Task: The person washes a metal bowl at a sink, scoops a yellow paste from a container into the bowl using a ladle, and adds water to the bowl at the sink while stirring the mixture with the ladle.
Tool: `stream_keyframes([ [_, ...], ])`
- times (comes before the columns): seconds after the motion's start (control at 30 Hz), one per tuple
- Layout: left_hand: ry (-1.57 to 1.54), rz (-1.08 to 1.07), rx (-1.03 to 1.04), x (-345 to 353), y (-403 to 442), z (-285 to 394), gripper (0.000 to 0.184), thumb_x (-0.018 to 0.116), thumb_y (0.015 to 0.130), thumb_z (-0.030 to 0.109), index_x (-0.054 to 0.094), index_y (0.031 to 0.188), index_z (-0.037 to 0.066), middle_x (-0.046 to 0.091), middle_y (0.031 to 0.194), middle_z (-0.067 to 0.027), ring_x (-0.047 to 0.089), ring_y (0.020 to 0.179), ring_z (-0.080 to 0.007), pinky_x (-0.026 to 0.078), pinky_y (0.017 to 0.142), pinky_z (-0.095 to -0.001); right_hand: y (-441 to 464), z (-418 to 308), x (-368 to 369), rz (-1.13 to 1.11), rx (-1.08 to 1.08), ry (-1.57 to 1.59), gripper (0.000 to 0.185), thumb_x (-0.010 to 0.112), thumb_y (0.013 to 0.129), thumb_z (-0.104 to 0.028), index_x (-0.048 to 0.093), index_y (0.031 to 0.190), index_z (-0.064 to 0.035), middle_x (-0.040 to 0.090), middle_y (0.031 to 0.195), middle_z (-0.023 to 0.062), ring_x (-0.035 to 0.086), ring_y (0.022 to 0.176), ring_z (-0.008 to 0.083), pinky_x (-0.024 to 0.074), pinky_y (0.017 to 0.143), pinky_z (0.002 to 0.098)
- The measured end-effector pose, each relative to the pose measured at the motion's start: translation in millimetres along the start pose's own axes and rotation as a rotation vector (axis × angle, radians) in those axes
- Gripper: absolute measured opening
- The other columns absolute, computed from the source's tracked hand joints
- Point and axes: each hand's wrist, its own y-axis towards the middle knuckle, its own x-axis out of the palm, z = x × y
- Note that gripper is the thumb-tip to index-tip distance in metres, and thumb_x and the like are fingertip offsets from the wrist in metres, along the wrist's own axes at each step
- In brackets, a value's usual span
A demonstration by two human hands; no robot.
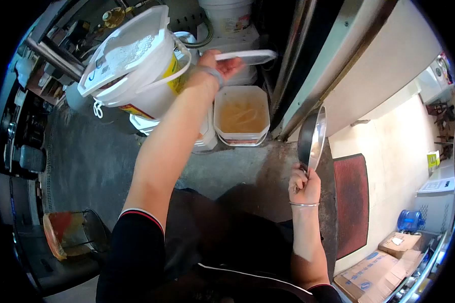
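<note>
My left hand [221, 65] is closed on the near side of a white plastic lid [255, 56], held tilted nearly edge-on above and behind an open white bucket. That bucket [242, 135] stands on the floor and holds a cloudy, yellow-brown liquid [242, 112]. My right hand [304, 186] grips the lower edge of a round, shallow metal bowl [314, 139], turned on its side with its shiny inside facing right. A large lidded white bucket [146, 86] with a wire-and-plastic handle is left of my left forearm, on top of another white container [203, 139].
A metal post [293, 55] and a door frame [316, 83] rise right of the open bucket. Beyond lie a red mat [351, 204], cardboard boxes [374, 272] and a blue water bottle [410, 220]. A stained basket [68, 235] is at lower left. Another white bucket [228, 15] stands behind.
</note>
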Motion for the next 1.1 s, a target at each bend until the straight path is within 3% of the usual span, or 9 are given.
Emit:
stream_keyframes([
  [0.3, 0.188, -0.061, -0.122, -79.1, -158.4, -62.1, 0.029, 0.046, 0.084, 0.014, 0.047, 0.107, -0.002, 0.06, 0.09, -0.0154, 0.06, 0.079, -0.018, 0.052, 0.073, -0.0347, -8.6, -20.9, -8.3, -0.108, -0.053, 0.051, 0.022, 0.036, 0.09, -0.013, 0.04, 0.092, 0.0083, 0.046, 0.086, 0.0156, 0.037, 0.053, 0.0085, 0.0283, 0.038, 0.018],
  [0.43, 0.339, -0.006, -0.239, -96.7, -198.9, -86.0, 0.03, 0.047, 0.084, 0.016, 0.048, 0.107, -0.004, 0.06, 0.09, -0.0146, 0.061, 0.075, -0.0201, 0.053, 0.066, -0.0339, -5.8, -24.6, -10.5, -0.101, -0.073, 0.069, 0.022, 0.038, 0.09, -0.013, 0.041, 0.094, 0.0079, 0.046, 0.086, 0.0155, 0.037, 0.053, 0.0081, 0.0278, 0.037, 0.0181],
  [0.53, 0.68, -0.043, -0.619, -115.9, -216.5, -88.8, 0.032, 0.048, 0.086, 0.015, 0.047, 0.11, -0.005, 0.061, 0.086, -0.0173, 0.062, 0.066, -0.0224, 0.054, 0.068, -0.0391, -5.4, -33.8, -17.4, -0.116, -0.067, 0.104, 0.022, 0.039, 0.09, -0.013, 0.042, 0.095, 0.0078, 0.046, 0.085, 0.0156, 0.037, 0.052, 0.0077, 0.0276, 0.037, 0.0178],
  [0.7, 1.008, -0.181, -1.068, -176.4, -148.0, -145.8, 0.037, 0.046, 0.083, 0.006, 0.04, 0.115, -0.013, 0.058, 0.096, -0.0265, 0.063, 0.074, -0.0315, 0.055, 0.067, -0.0464, -15.3, -28.3, -5.7, -0.144, -0.127, 0.045, 0.02, 0.04, 0.09, -0.012, 0.042, 0.095, 0.0077, 0.047, 0.084, 0.0159, 0.036, 0.052, 0.0076, 0.0276, 0.038, 0.0177],
  [0.8, 0.993, -0.108, -1.193, -237.7, -95.7, -209.3, 0.04, 0.044, 0.082, 0.004, 0.039, 0.118, -0.011, 0.05, 0.107, -0.0333, 0.058, 0.084, -0.0442, 0.049, 0.07, -0.06, -11.6, -24.1, -5.5, -0.172, -0.067, 0.079, 0.02, 0.04, 0.09, -0.012, 0.042, 0.094, 0.0082, 0.046, 0.086, 0.0167, 0.037, 0.053, 0.0083, 0.0286, 0.039, 0.0184],
  [0.87, 1.147, -0.222, -1.323, -267.9, -81.6, -226.5, 0.04, 0.049, 0.082, 0.012, 0.045, 0.116, -0.008, 0.053, 0.106, -0.0294, 0.059, 0.086, -0.0407, 0.047, 0.075, -0.0574, -14.1, -16.0, -1.7, -0.159, -0.029, 0.109, 0.021, 0.039, 0.09, -0.012, 0.042, 0.095, 0.0084, 0.045, 0.087, 0.0172, 0.037, 0.054, 0.0083, 0.0284, 0.039, 0.018],
  [0.93, 1.629, -0.458, -1.195, -294.4, -73.1, -243.1, 0.039, 0.053, 0.081, 0.021, 0.052, 0.112, -0.003, 0.057, 0.104, -0.0246, 0.059, 0.089, -0.0369, 0.046, 0.079, -0.0527, -16.2, -14.1, -1.9, -0.14, -0.035, 0.105, 0.021, 0.039, 0.09, -0.012, 0.042, 0.096, 0.0079, 0.046, 0.086, 0.0167, 0.037, 0.054, 0.0079, 0.0286, 0.039, 0.0176],
  [1.0, 2.342, -0.815, -0.632, -307.5, -74.0, -263.5, 0.038, 0.056, 0.08, 0.032, 0.061, 0.105, 0.004, 0.06, 0.102, -0.019, 0.06, 0.092, -0.0326, 0.046, 0.082, -0.0457, -18.2, -15.8, -3.2, -0.124, -0.066, 0.081, 0.021, 0.039, 0.09, -0.012, 0.042, 0.097, 0.0074, 0.046, 0.086, 0.0162, 0.037, 0.054, 0.0075, 0.0288, 0.039, 0.0172],
  [1.1, 2.236, -0.493, -0.034, -160.2, -91.3, -206.4, 0.036, 0.058, 0.076, 0.042, 0.066, 0.093, 0.011, 0.064, 0.09, -0.0129, 0.061, 0.082, -0.0299, 0.048, 0.073, -0.0397, -17.9, -21.7, -2.9, -0.139, -0.112, 0.033, 0.021, 0.039, 0.09, -0.012, 0.043, 0.099, 0.0068, 0.047, 0.086, 0.0153, 0.038, 0.054, 0.0068, 0.0291, 0.038, 0.0167],
])
